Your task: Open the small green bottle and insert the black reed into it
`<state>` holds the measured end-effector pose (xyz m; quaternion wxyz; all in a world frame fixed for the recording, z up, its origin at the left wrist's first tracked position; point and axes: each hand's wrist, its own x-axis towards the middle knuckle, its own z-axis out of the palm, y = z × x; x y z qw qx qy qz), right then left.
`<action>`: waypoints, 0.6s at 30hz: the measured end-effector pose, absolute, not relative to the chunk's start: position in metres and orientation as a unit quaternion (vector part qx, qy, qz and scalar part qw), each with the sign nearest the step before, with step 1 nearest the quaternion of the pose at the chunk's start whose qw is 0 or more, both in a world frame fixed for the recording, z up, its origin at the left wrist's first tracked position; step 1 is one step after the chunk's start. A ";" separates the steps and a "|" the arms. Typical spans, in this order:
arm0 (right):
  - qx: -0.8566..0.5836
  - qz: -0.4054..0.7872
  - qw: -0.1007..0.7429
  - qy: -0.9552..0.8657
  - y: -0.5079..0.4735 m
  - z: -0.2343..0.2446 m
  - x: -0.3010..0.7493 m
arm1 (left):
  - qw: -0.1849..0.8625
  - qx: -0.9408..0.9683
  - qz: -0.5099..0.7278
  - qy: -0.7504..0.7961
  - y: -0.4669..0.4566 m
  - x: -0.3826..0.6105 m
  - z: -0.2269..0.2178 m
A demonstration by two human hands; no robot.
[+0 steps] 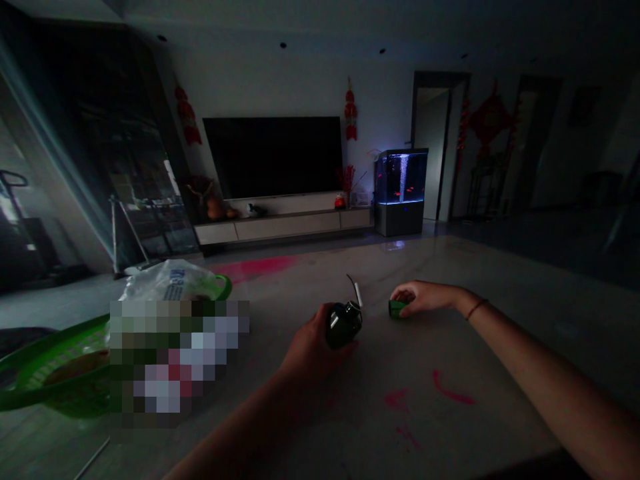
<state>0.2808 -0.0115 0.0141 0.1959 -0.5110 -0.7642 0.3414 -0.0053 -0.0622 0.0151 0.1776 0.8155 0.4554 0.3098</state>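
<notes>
My left hand (315, 343) is wrapped round a small, dark, glossy bottle (344, 325) with a short pale-rimmed neck, tilted a little to the right. Just behind the neck show a short white stick (358, 294) and a thin dark curved strand (351, 280); whether they touch the bottle I cannot tell. To the right, my right hand (414, 296) has its fingers curled over a small green piece (397, 308), low at the tabletop. Its exact kind is unclear, as the fingers cover part of it.
Pink smears (453, 393) mark the pale table (370, 413). At left stands a green basket (75, 400) with a plastic bag (167, 277); a blurred patch hides things beside it. Beyond the table are a television (273, 157), a low cabinet (287, 228) and a lit aquarium (403, 179).
</notes>
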 end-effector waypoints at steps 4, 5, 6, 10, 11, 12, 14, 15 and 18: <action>-0.523 0.284 0.199 -0.779 -0.013 0.013 0.269 | 0.172 0.819 0.308 0.452 -0.062 -0.005 0.015; -0.523 0.266 0.203 -0.784 -0.014 0.012 0.265 | 0.173 0.819 0.307 0.453 -0.062 -0.005 0.015; -0.523 0.248 0.206 -0.789 -0.014 0.012 0.261 | 0.174 0.819 0.306 0.454 -0.062 -0.005 0.016; -0.525 0.197 0.201 -0.803 -0.016 0.010 0.250 | 0.179 0.816 0.305 0.458 -0.063 -0.004 0.017; -0.526 0.192 0.202 -0.803 -0.016 0.009 0.248 | 0.181 0.816 0.304 0.457 -0.063 -0.004 0.017; -0.528 0.190 0.204 -0.803 -0.016 0.008 0.246 | 0.181 0.816 0.305 0.456 -0.063 -0.004 0.017; -0.529 0.192 0.217 -0.798 -0.015 0.006 0.244 | 0.179 0.816 0.309 0.455 -0.063 -0.004 0.016; -0.529 0.196 0.228 -0.793 -0.014 0.005 0.243 | 0.177 0.816 0.311 0.453 -0.063 -0.004 0.016; -0.535 0.214 0.277 -0.769 -0.009 0.001 0.242 | 0.174 0.816 0.317 0.450 -0.062 -0.004 0.015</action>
